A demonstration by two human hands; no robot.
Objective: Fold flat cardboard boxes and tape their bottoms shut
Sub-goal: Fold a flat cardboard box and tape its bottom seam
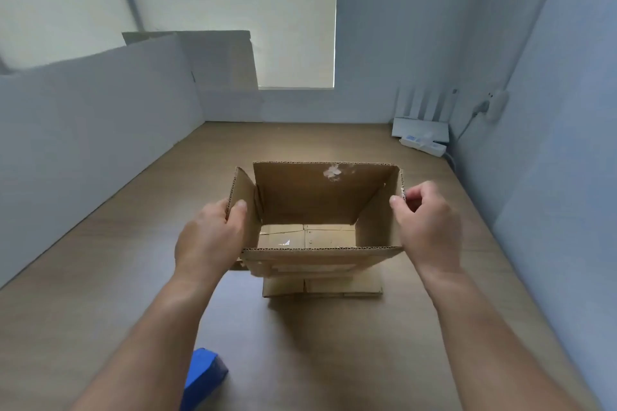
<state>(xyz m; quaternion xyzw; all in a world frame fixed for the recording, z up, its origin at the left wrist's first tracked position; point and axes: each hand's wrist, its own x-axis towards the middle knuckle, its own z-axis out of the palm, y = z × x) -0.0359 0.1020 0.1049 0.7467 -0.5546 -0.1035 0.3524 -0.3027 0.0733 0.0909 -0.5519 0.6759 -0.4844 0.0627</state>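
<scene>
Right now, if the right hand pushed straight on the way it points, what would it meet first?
The right wall of the cardboard box, which the right hand pinches; beyond, probably its open inside.

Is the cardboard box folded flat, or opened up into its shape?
Opened up. The cardboard box has four walls standing in a rectangle, with its top open; the left hand and right hand grip its side flaps.

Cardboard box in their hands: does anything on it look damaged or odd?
Yes. The cardboard box has a ragged whitish patch on its far inner wall near the top edge, like a torn surface or leftover residue. A shiny scrap lies on its bottom.
</scene>
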